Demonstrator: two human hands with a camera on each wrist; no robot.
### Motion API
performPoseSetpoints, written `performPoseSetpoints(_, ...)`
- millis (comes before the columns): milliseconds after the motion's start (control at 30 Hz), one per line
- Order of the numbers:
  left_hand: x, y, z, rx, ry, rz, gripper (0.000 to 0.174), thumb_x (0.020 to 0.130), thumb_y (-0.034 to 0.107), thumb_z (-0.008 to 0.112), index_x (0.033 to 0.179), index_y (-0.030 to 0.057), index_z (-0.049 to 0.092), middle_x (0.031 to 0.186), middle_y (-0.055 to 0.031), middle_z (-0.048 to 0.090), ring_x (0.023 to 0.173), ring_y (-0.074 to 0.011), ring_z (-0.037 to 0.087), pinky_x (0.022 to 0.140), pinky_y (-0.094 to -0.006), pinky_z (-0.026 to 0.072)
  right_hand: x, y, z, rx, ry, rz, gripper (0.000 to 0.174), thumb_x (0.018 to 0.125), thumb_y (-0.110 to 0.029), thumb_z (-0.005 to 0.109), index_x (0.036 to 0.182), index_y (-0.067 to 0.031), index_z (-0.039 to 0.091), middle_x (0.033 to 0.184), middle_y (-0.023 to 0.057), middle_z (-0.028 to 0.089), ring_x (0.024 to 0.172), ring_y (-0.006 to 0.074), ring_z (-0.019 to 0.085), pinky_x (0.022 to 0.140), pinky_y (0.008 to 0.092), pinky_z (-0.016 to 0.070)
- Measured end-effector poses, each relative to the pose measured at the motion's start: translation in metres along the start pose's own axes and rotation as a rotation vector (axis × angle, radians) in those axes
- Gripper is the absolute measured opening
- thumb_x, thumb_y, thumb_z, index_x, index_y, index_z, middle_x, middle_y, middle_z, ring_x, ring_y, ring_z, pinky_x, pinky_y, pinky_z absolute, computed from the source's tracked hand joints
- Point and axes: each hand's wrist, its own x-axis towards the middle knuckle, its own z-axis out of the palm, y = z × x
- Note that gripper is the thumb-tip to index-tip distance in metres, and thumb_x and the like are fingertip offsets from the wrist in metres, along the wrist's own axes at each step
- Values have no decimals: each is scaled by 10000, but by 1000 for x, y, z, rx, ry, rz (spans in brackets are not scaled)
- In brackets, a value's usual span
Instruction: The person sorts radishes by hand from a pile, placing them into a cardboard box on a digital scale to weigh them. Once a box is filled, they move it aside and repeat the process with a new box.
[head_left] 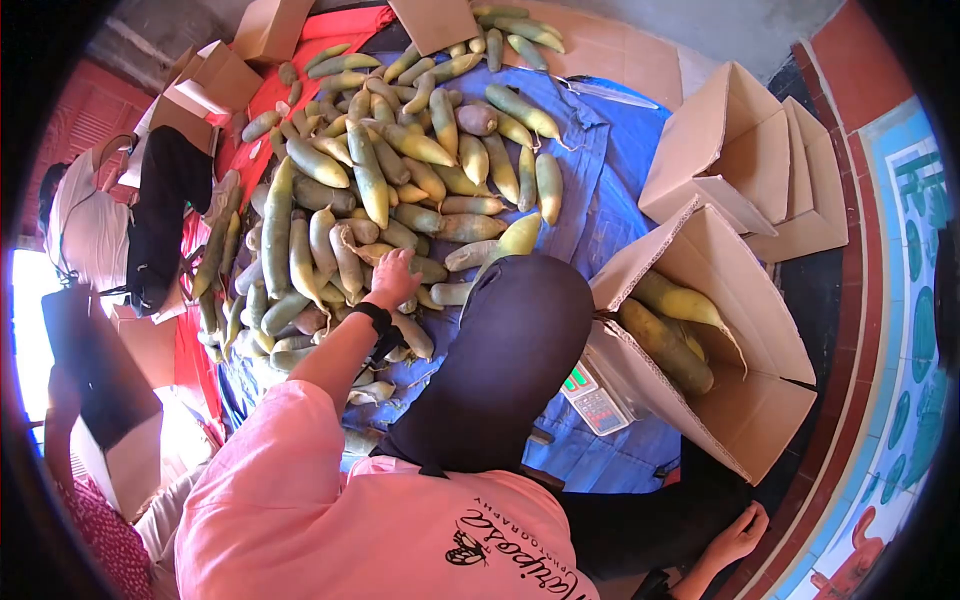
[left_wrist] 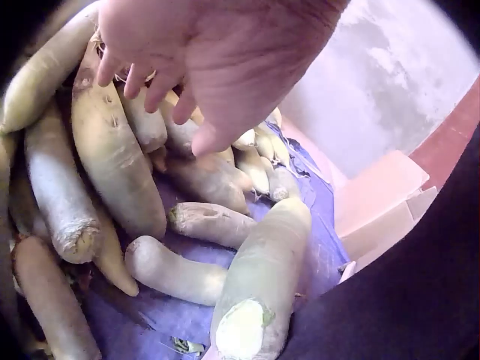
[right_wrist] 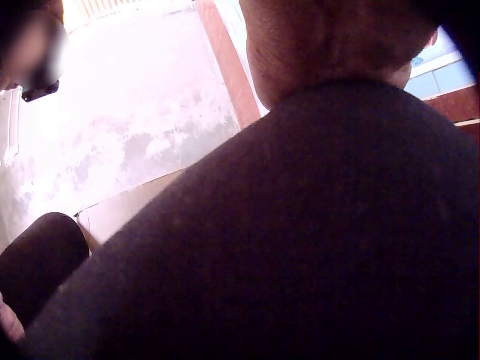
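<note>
Left hand (head_left: 395, 275) nearer, I see fingers spread, empty, over radish pile (head_left: 370, 170); big radish (left_wrist: 112, 157) just beneath fingertips, long axis along fingers. Right hand (head_left: 740, 535) relaxed on trouser leg (head_left: 640, 520), well behind.

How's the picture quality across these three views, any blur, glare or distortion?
Head view: strong fisheye bending, black vignette at the rim, a blown-out white patch at the left edge; the radishes are evenly lit. Left wrist view: the left hand close up is slightly soft, the radishes sharper. Right wrist view: dark fabric fills it, blurred; the wall behind is washed out.
</note>
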Motion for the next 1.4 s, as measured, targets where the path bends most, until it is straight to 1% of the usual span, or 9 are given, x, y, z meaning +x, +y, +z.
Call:
performPoseSetpoints(200,-5,23,13,-139,-47,50,409,789,326,589,1092,51,577,1102,-170,576,1022,-335,546,900,-399,431,2,2,1,-20,-1,0,203,928,-129,469,949,45,572,901,159,583,847,290,558,778,365,438)
performPoseSetpoints(500,9,17,216,-422,-533,38,827,748,618,554,1196,-72,472,1182,-260,531,1127,-333,513,951,-372,404,2,9,-1,-95,-44,24,263,928,-198,470,957,31,595,934,157,607,869,294,578,797,367,444)
performPoseSetpoints(667,38,-23,344,-1386,-561,-272,918,690,573,655,1267,-77,358,1188,-251,533,1136,-311,518,952,-350,401,4,7,-1,-110,-49,14,254,925,-187,471,950,33,595,929,158,607,863,297,577,789,372,443)
performPoseSetpoints(700,16,-12,321,-1388,-561,-271,918,690,573,655,1267,-77,358,1188,-251,533,1136,-311,518,952,-350,401,4,7,-1,-115,-56,12,251,924,-184,472,947,34,595,927,158,606,861,297,577,786,373,444)
performPoseSetpoints(767,15,15,238,-285,-341,-28,877,655,530,710,1218,-78,421,1147,-221,564,1056,-295,570,857,-365,471,5,7,0,-113,-52,7,248,922,-180,473,943,35,594,924,158,606,859,297,577,783,372,444)
performPoseSetpoints(867,-21,69,37,-774,-527,-284,809,655,521,718,1162,-66,487,1094,-172,587,943,-245,608,718,-350,527,6,-1,0,-94,-40,-4,241,920,-174,477,938,36,593,919,158,604,856,298,577,777,371,445)
performPoseSetpoints(1000,-9,47,8,-1352,-587,-434,667,723,465,693,1154,-14,522,1031,-104,593,888,-192,596,671,-320,548,7,0,2,-77,-25,-25,236,918,-172,481,938,36,591,913,157,603,851,300,576,772,372,447)
performPoseSetpoints(1200,3,15,-44,-1019,-546,-223,697,745,460,674,1205,-27,483,1103,-112,567,880,-180,579,609,-269,518,6,-4,2,-78,-24,-29,239,917,-173,480,948,38,588,916,164,599,846,308,572,766,381,446)
performPoseSetpoints(1400,33,-40,-39,-942,45,-143,517,728,271,678,1164,24,547,984,-127,616,816,-232,607,704,-311,506,9,-10,3,-108,-38,-25,244,917,-179,480,959,39,582,913,168,596,845,321,568,766,387,444)
